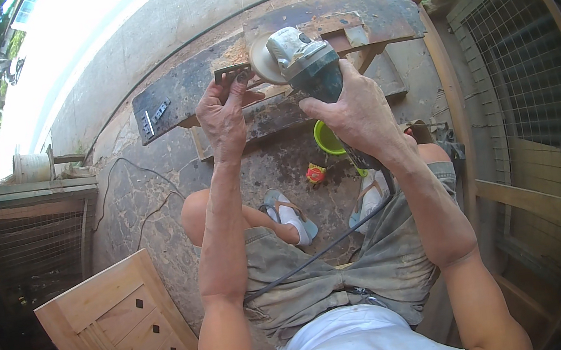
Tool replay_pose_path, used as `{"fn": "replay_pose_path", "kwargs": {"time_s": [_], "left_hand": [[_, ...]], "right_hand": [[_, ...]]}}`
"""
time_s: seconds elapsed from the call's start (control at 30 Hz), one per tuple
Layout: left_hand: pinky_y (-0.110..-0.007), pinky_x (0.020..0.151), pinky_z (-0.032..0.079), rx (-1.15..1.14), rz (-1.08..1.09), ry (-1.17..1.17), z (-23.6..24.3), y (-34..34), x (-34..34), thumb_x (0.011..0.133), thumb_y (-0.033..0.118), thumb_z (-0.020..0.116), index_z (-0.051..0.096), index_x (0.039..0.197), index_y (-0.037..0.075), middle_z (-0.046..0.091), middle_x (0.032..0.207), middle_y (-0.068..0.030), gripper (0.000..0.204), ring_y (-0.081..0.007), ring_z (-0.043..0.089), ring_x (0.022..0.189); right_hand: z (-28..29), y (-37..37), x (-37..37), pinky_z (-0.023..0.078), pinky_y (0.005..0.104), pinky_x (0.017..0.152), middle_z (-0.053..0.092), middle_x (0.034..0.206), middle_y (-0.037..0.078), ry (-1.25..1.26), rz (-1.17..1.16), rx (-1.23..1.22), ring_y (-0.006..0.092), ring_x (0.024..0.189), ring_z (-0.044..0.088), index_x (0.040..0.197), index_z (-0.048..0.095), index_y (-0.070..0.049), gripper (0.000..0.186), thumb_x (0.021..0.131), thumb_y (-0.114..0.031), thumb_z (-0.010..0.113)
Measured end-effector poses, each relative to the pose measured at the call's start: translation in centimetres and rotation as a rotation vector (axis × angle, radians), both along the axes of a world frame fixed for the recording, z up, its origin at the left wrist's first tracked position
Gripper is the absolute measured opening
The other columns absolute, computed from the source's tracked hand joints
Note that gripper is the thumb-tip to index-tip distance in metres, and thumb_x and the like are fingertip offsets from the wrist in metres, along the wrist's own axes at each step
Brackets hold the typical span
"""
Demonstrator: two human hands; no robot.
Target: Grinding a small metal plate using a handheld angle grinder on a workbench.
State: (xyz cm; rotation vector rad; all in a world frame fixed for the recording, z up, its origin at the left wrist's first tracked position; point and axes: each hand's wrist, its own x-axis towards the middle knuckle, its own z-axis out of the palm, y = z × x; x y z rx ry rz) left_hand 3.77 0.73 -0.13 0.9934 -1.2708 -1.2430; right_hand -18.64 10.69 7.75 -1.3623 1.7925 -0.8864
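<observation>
My left hand (222, 115) pinches a small dark flat piece (225, 74) at the rim of the pale spinning or still disc (263, 62); whether they touch I cannot tell. That disc is on a white and dark teal angle grinder (311, 65), whose body is gripped by my right hand (357, 108). The tool's cord runs down across my lap. Under both hands is a worn wooden bench (391, 22), with small metal pieces (157, 113) lying at its left end.
A green bowl (324, 139) and a small red-yellow object (316, 174) lie by my feet. A wooden panel (112, 324) is at lower left. Wire-mesh frames flank me on the left (36, 228) and right (511, 45). A cord crosses the ground at left.
</observation>
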Motion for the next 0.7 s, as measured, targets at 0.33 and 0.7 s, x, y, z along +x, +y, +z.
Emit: {"fn": "replay_pose_path", "kwargs": {"time_s": [0.33, 0.7], "left_hand": [[-0.028, 0.07, 0.067, 0.083, 0.082, 0.054, 0.7, -0.5, 0.6, 0.107, 0.017, 0.08, 0.076, 0.125, 0.001, 0.085, 0.114, -0.0138, 0.025, -0.0169, 0.081, 0.078], [-0.03, 0.075, 0.067, 0.03, 0.012, -0.002, 0.1, 0.1, -0.1, 0.107, 0.017, 0.079, 0.075, 0.128, -0.001, 0.084, 0.113, -0.0132, 0.027, -0.0201, 0.083, 0.083]], "right_hand": [[-0.6, -0.3, -0.7, 0.062, 0.0503, 0.095, 0.079, 0.102, 0.032, 0.047, -0.05, -0.049, 0.0423, 0.098, 0.081, 0.127, 0.062, 0.014, 0.066, 0.088, -0.035, 0.082], [-0.5, -0.3, 0.5, 0.063, 0.0487, 0.09, 0.079, 0.1, 0.03, 0.014, 0.0, -0.05, 0.0411, 0.095, 0.081, 0.127, 0.062, 0.014, 0.065, 0.088, -0.033, 0.082]]}}
